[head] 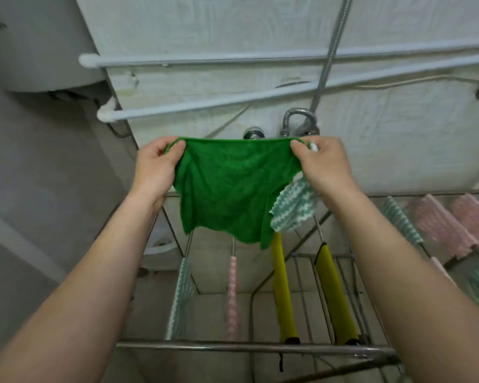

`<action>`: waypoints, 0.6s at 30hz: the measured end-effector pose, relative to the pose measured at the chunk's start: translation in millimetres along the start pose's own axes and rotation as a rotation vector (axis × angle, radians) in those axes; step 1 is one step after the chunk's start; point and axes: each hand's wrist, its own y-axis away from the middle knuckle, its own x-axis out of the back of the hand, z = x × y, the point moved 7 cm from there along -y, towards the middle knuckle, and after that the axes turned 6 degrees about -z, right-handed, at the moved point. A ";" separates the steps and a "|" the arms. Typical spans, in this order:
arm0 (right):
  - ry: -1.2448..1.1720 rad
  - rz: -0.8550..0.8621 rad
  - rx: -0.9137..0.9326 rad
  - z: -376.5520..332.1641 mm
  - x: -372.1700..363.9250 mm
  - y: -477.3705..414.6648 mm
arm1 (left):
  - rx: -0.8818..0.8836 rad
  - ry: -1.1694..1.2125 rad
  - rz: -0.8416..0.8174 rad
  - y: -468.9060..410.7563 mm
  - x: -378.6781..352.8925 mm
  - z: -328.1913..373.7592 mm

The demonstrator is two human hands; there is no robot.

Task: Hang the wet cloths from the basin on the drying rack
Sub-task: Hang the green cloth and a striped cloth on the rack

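A green cloth (227,189) hangs spread out in the air above the metal drying rack (255,346). My left hand (155,167) pinches its upper left corner and my right hand (321,164) pinches its upper right corner. The right hand also holds a teal-and-white zigzag cloth (293,208), which dangles beside the green one. On the rack's rails below hang a teal zigzag cloth (181,294), a pink-and-white cloth (232,297) and two yellow cloths (281,286). The basin is not in view.
More teal and pink cloths (448,225) hang on the rack's right wing. White pipes (233,100) run along the wall, with a chrome tap (296,120) and shower hose behind the green cloth. A grey wall is at the left.
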 end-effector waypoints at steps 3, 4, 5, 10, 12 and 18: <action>0.019 -0.008 0.005 11.7 -10.8 -0.3 | 0.017 0.010 -0.002 -6.5 1.8 -14.7; 0.033 -0.020 0.003 14.1 -16.2 -1.2 | 0.022 0.008 -0.002 -11.0 4.8 -20.1; 0.046 -0.037 -0.002 16.5 -22.4 -2.9 | 0.038 0.006 -0.008 -15.7 8.6 -27.0; -0.082 -0.155 -0.067 23.0 -29.8 1.6 | 0.140 0.116 -0.116 -19.5 19.2 -54.1; -0.099 -0.211 -0.139 35.9 -29.9 4.6 | 0.213 0.150 -0.135 -15.9 24.3 -70.7; -0.182 -0.422 -0.544 117.5 -53.7 23.0 | 0.514 0.034 -0.324 4.4 31.7 -139.7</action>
